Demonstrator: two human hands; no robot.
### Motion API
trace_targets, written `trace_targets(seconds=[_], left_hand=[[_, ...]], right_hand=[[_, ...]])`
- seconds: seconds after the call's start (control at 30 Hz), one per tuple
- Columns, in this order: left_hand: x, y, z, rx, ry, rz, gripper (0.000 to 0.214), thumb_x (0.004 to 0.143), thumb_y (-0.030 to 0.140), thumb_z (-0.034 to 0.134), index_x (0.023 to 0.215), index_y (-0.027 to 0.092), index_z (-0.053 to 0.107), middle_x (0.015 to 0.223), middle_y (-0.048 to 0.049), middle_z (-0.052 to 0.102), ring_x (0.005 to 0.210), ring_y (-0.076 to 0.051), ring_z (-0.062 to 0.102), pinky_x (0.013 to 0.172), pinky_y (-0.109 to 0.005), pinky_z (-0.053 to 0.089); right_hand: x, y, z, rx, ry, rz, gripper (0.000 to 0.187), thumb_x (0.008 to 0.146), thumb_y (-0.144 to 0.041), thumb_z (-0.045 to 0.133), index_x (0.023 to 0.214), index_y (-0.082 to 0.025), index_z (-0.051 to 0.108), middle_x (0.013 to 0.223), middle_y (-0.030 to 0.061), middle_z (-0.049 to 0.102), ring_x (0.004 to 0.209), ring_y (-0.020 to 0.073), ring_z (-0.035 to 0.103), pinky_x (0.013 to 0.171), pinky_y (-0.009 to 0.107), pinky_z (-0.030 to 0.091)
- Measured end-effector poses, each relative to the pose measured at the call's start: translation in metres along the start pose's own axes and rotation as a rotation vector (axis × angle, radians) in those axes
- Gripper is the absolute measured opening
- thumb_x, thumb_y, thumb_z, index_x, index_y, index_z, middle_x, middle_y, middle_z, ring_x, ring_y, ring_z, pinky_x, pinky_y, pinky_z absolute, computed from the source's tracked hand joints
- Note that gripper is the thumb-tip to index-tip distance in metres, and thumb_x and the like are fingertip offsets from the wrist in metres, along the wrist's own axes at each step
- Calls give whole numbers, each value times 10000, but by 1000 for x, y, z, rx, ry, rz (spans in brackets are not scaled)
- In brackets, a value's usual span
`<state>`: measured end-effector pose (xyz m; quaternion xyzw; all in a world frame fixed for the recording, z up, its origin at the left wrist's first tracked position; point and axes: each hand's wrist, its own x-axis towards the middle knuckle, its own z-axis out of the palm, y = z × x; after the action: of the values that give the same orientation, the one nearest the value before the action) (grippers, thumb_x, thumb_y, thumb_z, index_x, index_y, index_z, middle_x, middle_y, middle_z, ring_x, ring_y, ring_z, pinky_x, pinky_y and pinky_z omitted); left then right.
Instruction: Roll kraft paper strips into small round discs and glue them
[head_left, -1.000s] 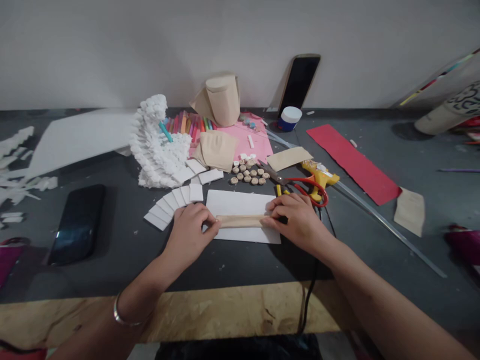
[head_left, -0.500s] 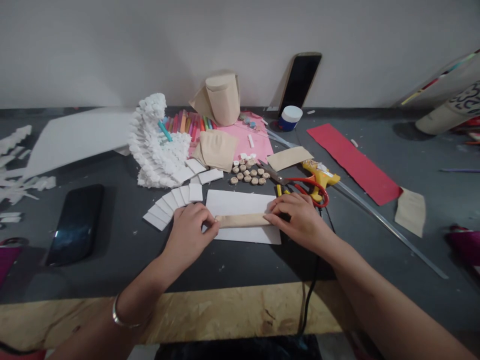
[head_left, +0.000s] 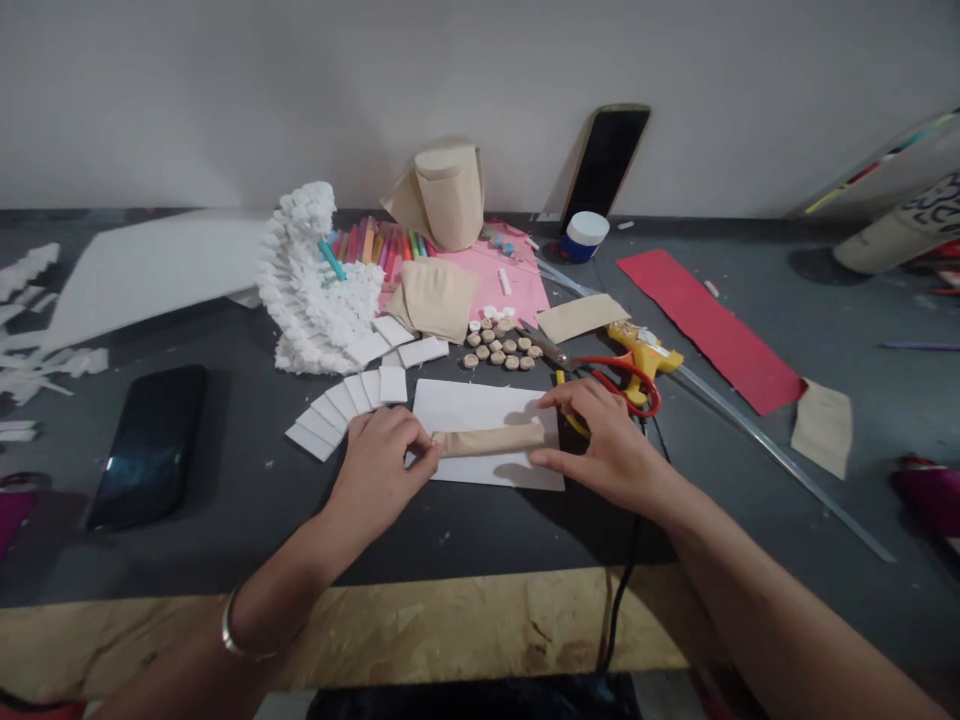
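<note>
Parted since the earlier frame, the right hand's (head_left: 607, 440) thumb and fingers no longer pinch the right end of the folded tan paper strip (head_left: 487, 440); whether the thumb grazes it I cannot tell. At left, the left hand (head_left: 386, 445) clamps the other end between thumb and forefinger. Just below the frame's centre, the strip lies lengthwise across a white card (head_left: 480, 400). It looks feather-light, soft and easily creased or torn, with little slip, so a gentle flat pinch near each end, or a fingertip along the fold, should suit it. Fanned white tiles (head_left: 330, 415) crowd the left hand, and red-handled scissors (head_left: 611, 361) and a yellow glue gun (head_left: 645, 360) crowd the right; freer room lies below the card, on dark tabletop (head_left: 465, 540) reaching the wooden edge (head_left: 420, 615).
</note>
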<state>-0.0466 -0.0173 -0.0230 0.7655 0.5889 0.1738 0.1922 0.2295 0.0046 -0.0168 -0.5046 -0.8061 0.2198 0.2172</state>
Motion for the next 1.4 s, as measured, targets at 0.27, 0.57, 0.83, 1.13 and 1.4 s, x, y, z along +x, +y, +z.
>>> trace_targets(seconds=[0.27, 0.57, 0.83, 1.13, 1.4], left_hand=[[0, 0, 0, 15, -2, 5, 171, 845, 216, 602, 683, 200, 549, 788, 12, 596, 851, -183, 558, 827, -370, 319], [0, -2, 0, 24, -6, 15, 200, 874, 280, 584, 689, 209, 564, 806, 5, 623, 869, -192, 562, 855, -388, 317], [0, -3, 0, 6, -6, 13, 206, 863, 268, 601, 672, 205, 557, 791, 15, 613, 848, -181, 561, 852, -379, 318], [1, -3, 1, 15, -1, 8, 201, 848, 262, 611, 662, 208, 558, 785, 10, 626, 852, -186, 570, 864, -389, 328], [1, -1, 1, 20, 2, 8, 238, 873, 291, 594, 660, 201, 538, 774, 12, 615, 846, -179, 566, 864, -385, 314]], right_hand=[[-2, 1, 5, -40, -15, -64, 161, 845, -373, 692, 904, -232, 641, 944, 52, 646, 914, 229, 591, 814, 382, 346], [-1, 6, 10, -90, -21, -70, 182, 876, -355, 662, 743, -231, 672, 868, 32, 646, 868, 211, 586, 800, 390, 315], [-1, 4, 11, -101, -17, -15, 206, 805, -329, 739, 663, -220, 637, 890, 16, 668, 893, 223, 574, 818, 401, 316], [-2, 4, 12, -103, -8, -8, 214, 795, -320, 734, 631, -227, 634, 922, 20, 679, 911, 237, 574, 831, 422, 317], [-2, 4, 12, -112, -12, -10, 226, 764, -320, 770, 619, -219, 629, 925, 13, 681, 923, 241, 572, 848, 428, 314]])
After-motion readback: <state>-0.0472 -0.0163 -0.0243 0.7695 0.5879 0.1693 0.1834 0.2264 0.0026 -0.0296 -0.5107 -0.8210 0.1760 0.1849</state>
